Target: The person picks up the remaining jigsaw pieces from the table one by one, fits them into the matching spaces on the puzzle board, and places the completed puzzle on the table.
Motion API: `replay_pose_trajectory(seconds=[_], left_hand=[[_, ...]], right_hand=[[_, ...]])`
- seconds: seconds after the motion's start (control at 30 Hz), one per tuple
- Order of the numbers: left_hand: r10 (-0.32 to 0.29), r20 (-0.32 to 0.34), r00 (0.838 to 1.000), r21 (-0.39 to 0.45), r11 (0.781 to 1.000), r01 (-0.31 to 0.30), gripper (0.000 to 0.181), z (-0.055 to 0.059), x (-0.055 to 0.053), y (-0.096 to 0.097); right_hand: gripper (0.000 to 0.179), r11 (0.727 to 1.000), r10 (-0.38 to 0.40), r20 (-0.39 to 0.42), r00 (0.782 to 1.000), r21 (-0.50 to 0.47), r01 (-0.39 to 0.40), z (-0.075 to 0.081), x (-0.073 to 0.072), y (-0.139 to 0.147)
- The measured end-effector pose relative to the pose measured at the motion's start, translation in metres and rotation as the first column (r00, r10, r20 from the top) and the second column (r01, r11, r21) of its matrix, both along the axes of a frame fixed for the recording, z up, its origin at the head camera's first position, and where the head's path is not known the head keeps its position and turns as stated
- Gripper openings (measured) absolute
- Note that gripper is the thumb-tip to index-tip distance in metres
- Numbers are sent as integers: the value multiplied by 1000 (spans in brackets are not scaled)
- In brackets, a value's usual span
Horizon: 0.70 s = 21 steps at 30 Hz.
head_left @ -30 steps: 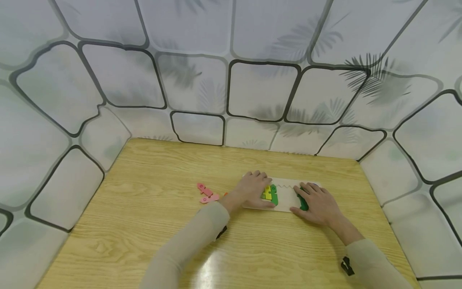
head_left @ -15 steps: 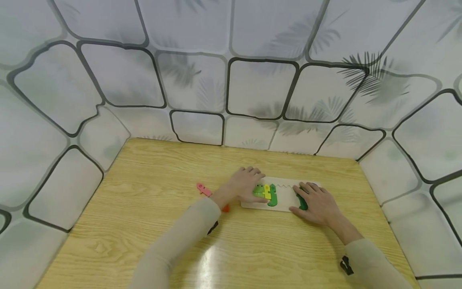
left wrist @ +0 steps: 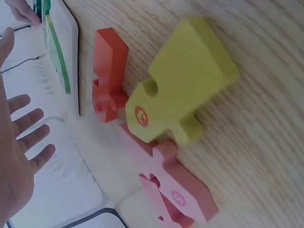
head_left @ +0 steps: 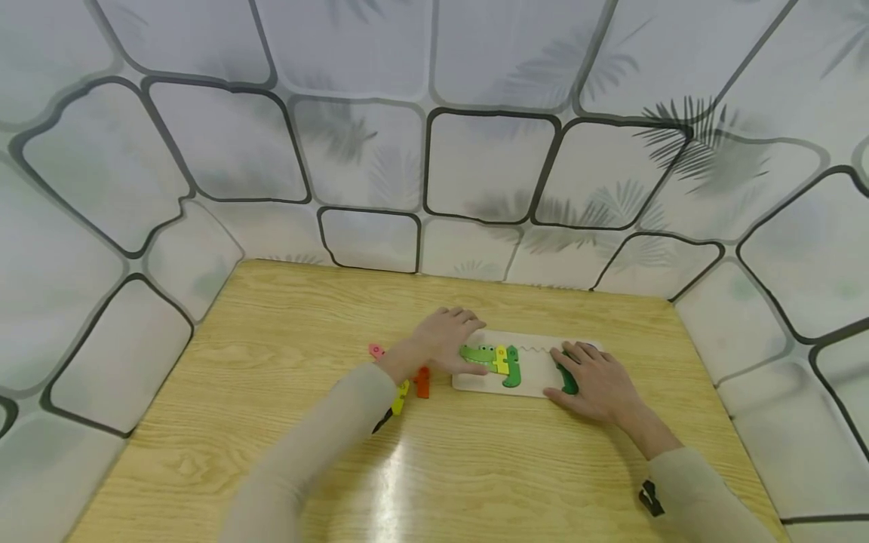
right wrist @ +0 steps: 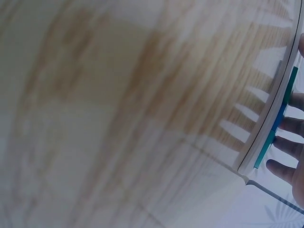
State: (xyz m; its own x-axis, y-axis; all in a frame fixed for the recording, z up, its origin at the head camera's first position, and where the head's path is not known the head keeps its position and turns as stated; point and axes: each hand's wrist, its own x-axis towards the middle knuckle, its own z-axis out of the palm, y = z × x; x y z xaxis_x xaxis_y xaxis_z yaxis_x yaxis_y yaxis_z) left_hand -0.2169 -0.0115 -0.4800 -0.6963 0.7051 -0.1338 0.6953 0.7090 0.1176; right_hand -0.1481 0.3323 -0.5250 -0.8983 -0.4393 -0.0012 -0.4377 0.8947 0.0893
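Crocodile puzzle board (head_left: pixel 539 371) lies flat, right of the middle of the wood-grain tabletop (head_left: pixel 271 452), its long side roughly along the back wall. Toward its left end we see the green crocodile-head piece (head_left: pixel 480 358) with eyes and teeth, then the narrow yellow piece (head_left: pixel 502 360), then the green foot piece (head_left: pixel 512 369), set side by side. To their right, pale wood shows, with a zigzag line along its top.

Our right hand (head_left: pixel 596 383) lies over the board's right end, fingers extended rather than curled, covering much of the dark green piece (head_left: pixel 569 378); the right wrist view shows its fingertips against a blue piece (right wrist: pixel 279 119) and a teal piece (right wrist: pixel 264 151). Our left hand (head_left: pixel 444 339) is at the opposite end, fingers stretched and spread in a loose, ungripping pose; we cannot tell whether it touches the board.

Near the left wrist, loose pieces lie close together on the wood: an orange-red piece (left wrist: pixel 110 66), a large yellow piece (left wrist: pixel 187 71) marked with a circled numeral, a pink piece (left wrist: pixel 175 178), and a salmon-red piece (left wrist: pixel 160 202) partly hidden behind the pink one.

Both our arms wear light sleeves (head_left: pixel 326 445). Behind the tabletop, we face a whitish wall covering (head_left: pixel 495 173) printed with dark rounded outlines and leaf shapes.
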Motion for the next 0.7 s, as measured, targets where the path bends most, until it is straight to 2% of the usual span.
replay_pose_trajectory(seconds=[0.17,0.4,0.7], left_hand=[[-5,29,1000,33,999,4,94,6,4,-10],[-39,-4,999,71,997,39,93,8,7,-23],[-7,16,1000,79,997,6,92,10,11,-40]], right_hand=[[86,1000,-6,3,1000,7,6,0,1,0],[86,1000,-11,14,1000,7,11,4,-1,-1],[85,1000,-11,30,999,7,11,9,-2,-2]])
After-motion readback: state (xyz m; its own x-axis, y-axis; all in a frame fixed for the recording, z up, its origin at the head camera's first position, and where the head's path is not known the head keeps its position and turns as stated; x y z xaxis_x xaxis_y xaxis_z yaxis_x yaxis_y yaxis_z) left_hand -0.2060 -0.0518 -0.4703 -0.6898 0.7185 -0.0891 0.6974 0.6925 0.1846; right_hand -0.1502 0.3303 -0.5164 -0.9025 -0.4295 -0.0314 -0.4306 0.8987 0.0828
